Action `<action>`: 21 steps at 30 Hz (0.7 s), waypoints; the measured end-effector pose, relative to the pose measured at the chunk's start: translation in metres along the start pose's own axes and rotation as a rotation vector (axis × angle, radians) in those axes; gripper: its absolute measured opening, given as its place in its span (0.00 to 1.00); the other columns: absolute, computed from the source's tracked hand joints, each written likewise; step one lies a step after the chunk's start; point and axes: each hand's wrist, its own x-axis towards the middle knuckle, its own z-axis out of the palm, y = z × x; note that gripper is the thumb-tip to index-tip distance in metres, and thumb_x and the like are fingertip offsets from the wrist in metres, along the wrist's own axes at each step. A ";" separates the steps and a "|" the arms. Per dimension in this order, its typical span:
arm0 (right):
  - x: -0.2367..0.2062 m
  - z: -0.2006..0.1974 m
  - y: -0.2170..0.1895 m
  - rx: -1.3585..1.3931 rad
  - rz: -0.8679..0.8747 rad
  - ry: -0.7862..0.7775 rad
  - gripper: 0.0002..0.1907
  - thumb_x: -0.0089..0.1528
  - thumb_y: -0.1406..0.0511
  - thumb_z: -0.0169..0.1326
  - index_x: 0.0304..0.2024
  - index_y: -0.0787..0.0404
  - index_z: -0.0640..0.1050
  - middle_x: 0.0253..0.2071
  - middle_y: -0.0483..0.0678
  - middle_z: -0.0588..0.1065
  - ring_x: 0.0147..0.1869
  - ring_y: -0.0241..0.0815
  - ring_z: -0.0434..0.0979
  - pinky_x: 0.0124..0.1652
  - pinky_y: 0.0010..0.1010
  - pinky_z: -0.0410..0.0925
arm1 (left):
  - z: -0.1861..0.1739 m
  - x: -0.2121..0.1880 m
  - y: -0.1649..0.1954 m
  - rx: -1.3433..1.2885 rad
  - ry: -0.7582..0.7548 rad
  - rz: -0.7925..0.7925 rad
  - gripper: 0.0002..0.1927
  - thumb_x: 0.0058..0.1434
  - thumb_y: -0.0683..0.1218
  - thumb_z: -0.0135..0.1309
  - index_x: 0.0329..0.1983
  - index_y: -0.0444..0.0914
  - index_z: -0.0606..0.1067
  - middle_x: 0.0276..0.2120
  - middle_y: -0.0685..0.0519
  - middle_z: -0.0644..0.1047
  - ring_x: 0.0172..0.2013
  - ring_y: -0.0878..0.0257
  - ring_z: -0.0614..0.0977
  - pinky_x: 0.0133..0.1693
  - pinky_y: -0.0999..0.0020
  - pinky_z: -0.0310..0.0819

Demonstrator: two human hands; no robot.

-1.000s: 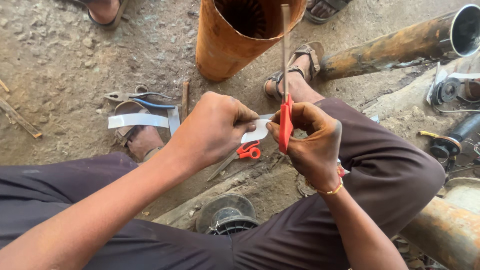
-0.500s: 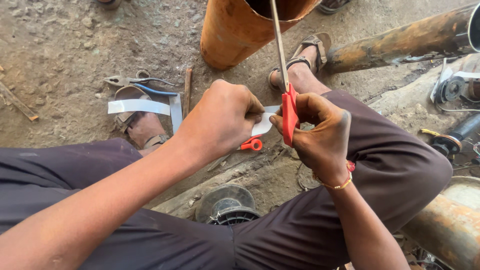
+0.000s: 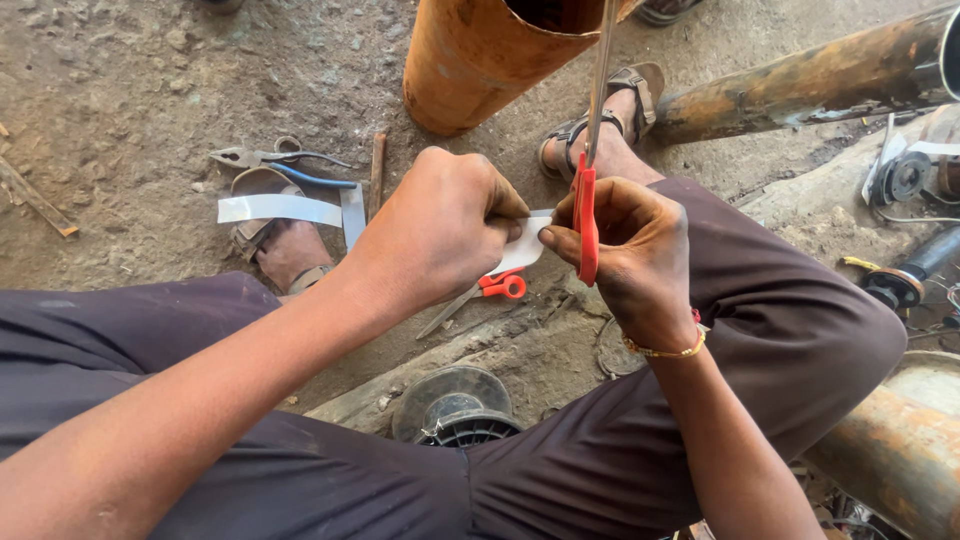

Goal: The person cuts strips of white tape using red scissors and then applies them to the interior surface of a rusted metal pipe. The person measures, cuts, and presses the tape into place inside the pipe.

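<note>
- We are seeing a red-handled tool (image 3: pixel 586 220) with a silvery shaft.
- We are noticing a white strip (image 3: pixel 522 250).
- Orange-handled scissors (image 3: pixel 497 288) are lying on grey-brown ground (image 3: pixel 130 90).
- A rusty orange pipe (image 3: pixel 480 55) is standing nearby.

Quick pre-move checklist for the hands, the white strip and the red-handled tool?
1. Left hand pinching the white strip: ok.
2. Right hand closed on the red-handled tool: ok.
3. Tool shaft upright, clear of the rusty pipe: cannot tell, they overlap in view.
4. Tool tip visible: not ok, out of frame at the top.
5. Red-handled scissors lying on the ground below the hands, not in the way: ok.
6. Fingers clear where strip meets tool: cannot tell, hidden by the thumbs.
</note>
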 end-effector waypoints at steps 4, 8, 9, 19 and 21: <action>-0.001 0.000 0.001 0.028 -0.004 -0.018 0.10 0.57 0.72 0.68 0.37 0.65 0.80 0.34 0.40 0.78 0.36 0.26 0.74 0.36 0.18 0.67 | 0.000 0.000 0.001 -0.003 0.004 0.010 0.11 0.49 0.37 0.54 0.34 0.36 0.83 0.26 0.38 0.79 0.22 0.51 0.83 0.30 0.61 0.76; -0.001 0.000 0.002 0.047 -0.010 -0.030 0.10 0.57 0.72 0.68 0.38 0.64 0.79 0.34 0.39 0.77 0.36 0.26 0.72 0.35 0.19 0.66 | -0.001 -0.001 0.002 0.028 -0.005 0.001 0.09 0.49 0.37 0.54 0.31 0.33 0.82 0.25 0.35 0.77 0.21 0.47 0.81 0.29 0.59 0.74; -0.001 0.000 0.003 0.050 -0.006 -0.030 0.10 0.57 0.72 0.68 0.38 0.64 0.79 0.34 0.39 0.77 0.36 0.26 0.72 0.35 0.19 0.66 | -0.001 -0.001 0.002 0.043 -0.013 -0.012 0.08 0.50 0.38 0.54 0.30 0.33 0.82 0.25 0.34 0.76 0.21 0.45 0.80 0.28 0.58 0.74; -0.001 0.000 0.001 0.069 0.020 -0.042 0.12 0.57 0.72 0.68 0.40 0.64 0.79 0.36 0.40 0.78 0.38 0.26 0.73 0.36 0.19 0.67 | 0.003 -0.001 -0.002 0.055 0.022 0.036 0.09 0.52 0.38 0.53 0.34 0.32 0.82 0.27 0.34 0.77 0.27 0.43 0.83 0.32 0.56 0.77; -0.002 0.000 0.000 0.076 0.025 -0.037 0.13 0.56 0.72 0.68 0.40 0.64 0.79 0.36 0.41 0.79 0.37 0.26 0.74 0.35 0.19 0.68 | 0.004 -0.001 -0.003 0.062 0.022 0.028 0.10 0.53 0.39 0.54 0.36 0.32 0.82 0.28 0.34 0.77 0.27 0.43 0.83 0.32 0.56 0.77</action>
